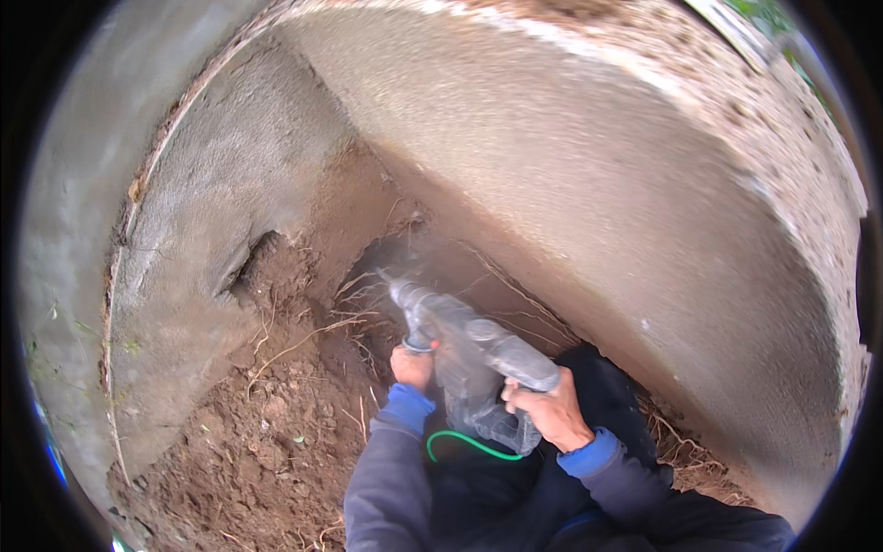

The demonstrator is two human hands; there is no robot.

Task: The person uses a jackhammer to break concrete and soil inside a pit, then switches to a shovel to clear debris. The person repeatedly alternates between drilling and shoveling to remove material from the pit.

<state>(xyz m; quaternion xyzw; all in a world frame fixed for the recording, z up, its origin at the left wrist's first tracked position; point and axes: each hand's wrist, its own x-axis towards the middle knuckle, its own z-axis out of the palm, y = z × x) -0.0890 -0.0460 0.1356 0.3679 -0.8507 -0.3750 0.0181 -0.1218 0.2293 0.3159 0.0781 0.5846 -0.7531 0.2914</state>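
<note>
A grey power tool shaped like a hammer drill (478,336), its body wrapped in clear plastic, lies across the middle. My left hand (411,366) is closed round its side handle near the front. At the back end my right hand (552,411) grips the rear handle, fingers wrapped round it. The tool's tip is blurred and points up and left, into a dark hollow (432,248) in the soil. A green cord or hose (464,438) curves under the rear of the tool. A red spot shows close to my left hand.
Loose brown soil (253,442) with thin roots (299,350) fills the lower left. A grey wall with a dark hole (253,262) rises at the left, and a long curved wall (589,175) runs along the right. My dark-trousered leg (602,386) is beside the tool.
</note>
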